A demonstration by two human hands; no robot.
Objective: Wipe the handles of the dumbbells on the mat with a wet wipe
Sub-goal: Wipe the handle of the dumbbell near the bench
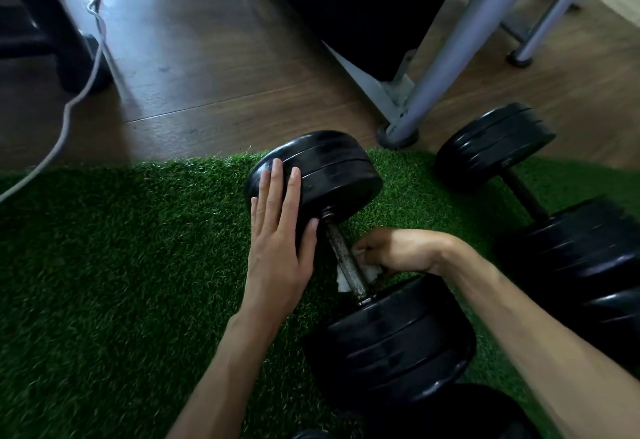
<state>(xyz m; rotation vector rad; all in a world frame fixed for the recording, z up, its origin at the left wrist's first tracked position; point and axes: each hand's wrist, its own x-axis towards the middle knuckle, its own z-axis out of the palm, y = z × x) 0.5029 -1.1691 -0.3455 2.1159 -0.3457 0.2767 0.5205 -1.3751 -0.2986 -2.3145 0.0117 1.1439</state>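
A black dumbbell (391,338) lies on the green grass mat (104,265), its worn metal handle (344,258) running from its far plate down to its near plate. My left hand (280,244) lies flat with straight fingers against the far plate. My right hand (391,251) reaches in from the right and pinches a white wet wipe (346,279) wrapped under and around the handle's lower part. A second black dumbbell (495,147) lies to the right, half on the mat.
Wooden floor lies beyond the mat. A grey metal frame leg (446,68) stands just behind the dumbbells, with a black machine base (346,5) behind it. A white cable (65,113) trails over the floor at left. Another black weight (450,418) sits at the bottom edge.
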